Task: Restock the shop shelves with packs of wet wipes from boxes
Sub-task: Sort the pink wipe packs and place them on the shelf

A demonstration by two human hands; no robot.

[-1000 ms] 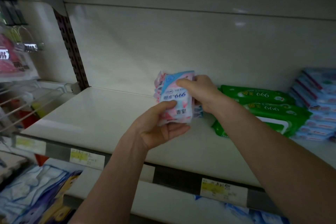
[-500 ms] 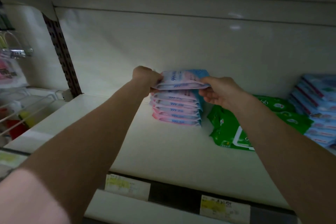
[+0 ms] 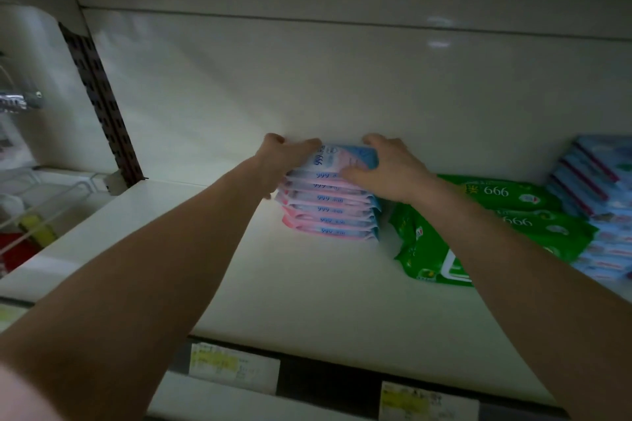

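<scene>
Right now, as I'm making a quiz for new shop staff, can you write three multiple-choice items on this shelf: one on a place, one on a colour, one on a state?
1. Where is the pile of pink packs?
A. just left of the green packs
B. on the floor
C. inside a box

2. What colour are the packs right beside the pile?
A. red
B. green
C. yellow

3. The pile is:
A. touched by both hands
B. touched by one hand only
C. left alone

Answers:
1 A: the pile stands on the shelf, with the green packs at its right.
2 B: their wrappers are plainly green.
3 A: the left hand is at its upper left edge and the right hand lies on top.
</scene>
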